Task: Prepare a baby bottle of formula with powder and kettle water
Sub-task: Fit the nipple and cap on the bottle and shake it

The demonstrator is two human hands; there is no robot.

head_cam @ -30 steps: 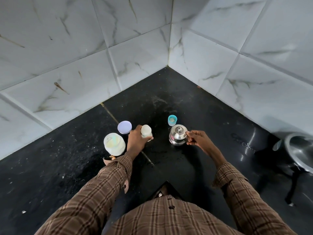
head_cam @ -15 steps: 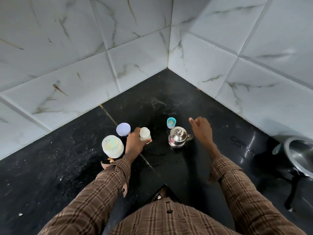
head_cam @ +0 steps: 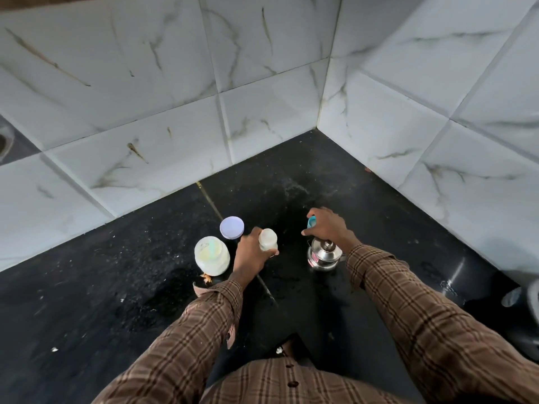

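Walls of white marbled tile meet in a corner at about 12 o'clock and close the black counter on two sides, running out toward 9 o'clock and 3 o'clock. Bare counter lies at 8 o'clock, in front of the left sleeve, and beyond the things toward the corner; the near edge is hidden under the person's shirt.

Near the middle, the baby bottle stands upright, long axis vertical, its pale open top facing up at the camera. The left hand grips it from the 8 o'clock side, fingers and thumb curled round its body.

Just beside that hand at 9 o'clock stands the powder jar, upright, with something whitish showing at its top. A round lilac lid lies flat at 11 o'clock of the bottle, just beside the jar; whether they touch I cannot tell.

At 3 o'clock of the bottle, apart from it, sits the steel kettle, upright, knob up. The right hand hangs over its far side, fingers curled round a small teal cap, most of it hidden by the hand.

A rounded dark object, cut off by the frame, sits at the 4 o'clock edge.
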